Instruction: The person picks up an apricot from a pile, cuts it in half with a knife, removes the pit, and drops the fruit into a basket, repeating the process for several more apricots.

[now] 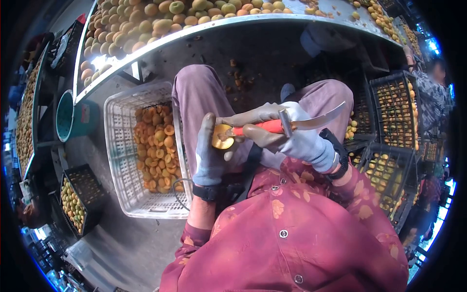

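My left hand (208, 155), in a grey-white work glove, is closed around a cut apricot (221, 142) whose yellow flesh faces up. My right hand (292, 138), gloved too, grips the red handle of a curved knife (270, 127). The blade points away to the right, while the handle's far end touches the hollow of the apricot. Whether a pit still sits in there is hard to make out. Left of my knees, a white plastic crate (121, 155) holds many orange apricot halves (158, 146).
Ahead is a metal-edged table (214, 23) heaped with whole apricots (141, 24). A teal bucket (78, 117) stands left, near a black crate of fruit (80, 199). Black crates (394, 112) of fruit are stacked at right. Another person (433, 92) is at far right. Fruit scraps lie on the floor.
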`<state>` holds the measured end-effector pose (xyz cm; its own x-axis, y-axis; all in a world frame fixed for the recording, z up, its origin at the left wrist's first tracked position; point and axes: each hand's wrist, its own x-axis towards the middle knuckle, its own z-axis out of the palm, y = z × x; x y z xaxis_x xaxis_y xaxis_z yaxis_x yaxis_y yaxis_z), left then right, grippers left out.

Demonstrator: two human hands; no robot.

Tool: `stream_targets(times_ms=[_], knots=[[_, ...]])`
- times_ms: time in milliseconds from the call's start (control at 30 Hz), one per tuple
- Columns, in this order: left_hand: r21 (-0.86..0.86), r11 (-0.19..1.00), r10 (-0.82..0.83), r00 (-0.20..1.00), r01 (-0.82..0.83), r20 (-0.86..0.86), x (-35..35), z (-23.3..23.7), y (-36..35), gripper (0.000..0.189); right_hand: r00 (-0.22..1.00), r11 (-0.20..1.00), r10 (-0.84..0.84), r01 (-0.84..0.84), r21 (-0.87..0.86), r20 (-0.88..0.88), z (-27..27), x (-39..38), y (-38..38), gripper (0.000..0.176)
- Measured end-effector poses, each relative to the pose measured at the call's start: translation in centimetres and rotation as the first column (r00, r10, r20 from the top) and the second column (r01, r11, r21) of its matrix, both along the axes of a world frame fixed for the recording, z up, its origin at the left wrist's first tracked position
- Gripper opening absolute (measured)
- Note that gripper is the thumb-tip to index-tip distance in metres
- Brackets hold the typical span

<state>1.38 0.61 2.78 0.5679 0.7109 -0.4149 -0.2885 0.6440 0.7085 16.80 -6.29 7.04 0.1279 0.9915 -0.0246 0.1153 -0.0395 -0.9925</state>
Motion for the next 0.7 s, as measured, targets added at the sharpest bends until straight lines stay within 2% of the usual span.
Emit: stream_targets(times_ms=[33, 67, 100, 133, 167, 200, 233, 267, 333, 367, 433, 467, 533, 667, 700], knots=[[0.068, 0.994, 0.095, 0.987, -0.086, -0.132, 0.2, 0.2, -0.2, 0.054, 1.000, 1.000, 0.002, -0.002, -0.002, -0.002, 0.0, -0.1, -0.1, 0.027], [0.065, 0.994, 0.096, 0.987, -0.087, -0.133, -0.2, 0.1, 0.0, 0.054, 0.992, 0.998, -0.015, 0.006, -0.069, -0.128, 0.1, -0.2, -0.2, 0.029], [0.143, 0.990, 0.014, 0.986, 0.009, -0.164, -0.8, -0.3, 0.3, 0.055, 0.967, 0.991, -0.041, 0.007, -0.136, -0.250, 0.2, -0.3, -0.3, 0.032], [0.216, 0.970, -0.065, 0.977, 0.109, -0.201, -1.1, -0.7, 0.5, 0.057, 0.967, 0.991, -0.042, 0.007, -0.137, -0.250, 0.1, -0.1, -0.2, 0.032], [0.214, 0.971, -0.066, 0.977, 0.110, -0.201, -0.9, -1.5, 0.3, 0.057, 0.988, 0.999, 0.037, -0.040, 0.020, 0.149, 0.0, 0.2, -0.2, 0.034], [0.388, 0.918, 0.014, 0.972, 0.079, -0.233, -0.4, -2.1, -0.1, 0.059, 0.846, 0.979, 0.047, -0.146, 0.145, 0.531, -0.1, 0.4, -0.2, 0.037], [0.551, 0.832, 0.099, 0.964, 0.056, -0.248, 0.1, -2.4, -0.3, 0.061, 0.831, 0.982, 0.043, -0.138, 0.131, 0.554, 0.7, 0.1, 0.1, 0.036], [0.550, 0.833, 0.098, 0.964, 0.057, -0.248, 0.2, -2.5, -0.5, 0.061, 0.831, 0.982, 0.043, -0.137, 0.129, 0.554, 0.5, 0.3, 0.2, 0.036], [0.240, 0.971, 0.064, 0.966, -0.001, -0.252, 0.5, -1.0, -0.4, 0.064, 0.889, 0.980, 0.123, -0.178, 0.085, 0.442, 0.2, 1.0, 0.7, 0.033], [0.238, 0.971, 0.064, 0.965, -0.002, -0.254, 0.4, -0.9, -0.3, 0.064, 0.831, 0.973, 0.152, -0.222, 0.067, 0.535, 0.7, 1.2, 0.9, 0.032], [0.139, 0.982, -0.117, 0.988, 0.131, -0.101, -0.1, -0.9, 0.3, 0.066, 0.811, 0.959, 0.172, -0.268, 0.093, 0.558, -0.2, 2.3, 1.2, 0.033], [0.138, 0.982, -0.118, 0.988, 0.131, -0.101, -0.2, -0.9, 0.6, 0.066, 0.789, 0.942, 0.189, -0.314, 0.120, 0.584, -0.5, 2.7, 1.2, 0.033], [-0.064, 0.980, -0.195, 0.978, 0.191, -0.072, -0.3, -0.9, 1.1, 0.066, 0.784, 0.946, 0.197, -0.310, 0.096, 0.589, 0.0, 2.6, 1.1, 0.032], [-0.080, 0.964, -0.260, 0.961, 0.253, -0.093, -0.2, -2.1, 0.9, 0.066, 0.801, 0.978, 0.147, -0.207, 0.038, 0.581, 1.4, 1.0, 1.0, 0.028], [-0.052, 0.981, -0.189, 0.975, 0.185, -0.115, 0.3, -1.9, 0.6, 0.065, 0.787, 0.983, 0.124, -0.180, 0.033, 0.604, 1.7, 0.8, 0.8, 0.026]])
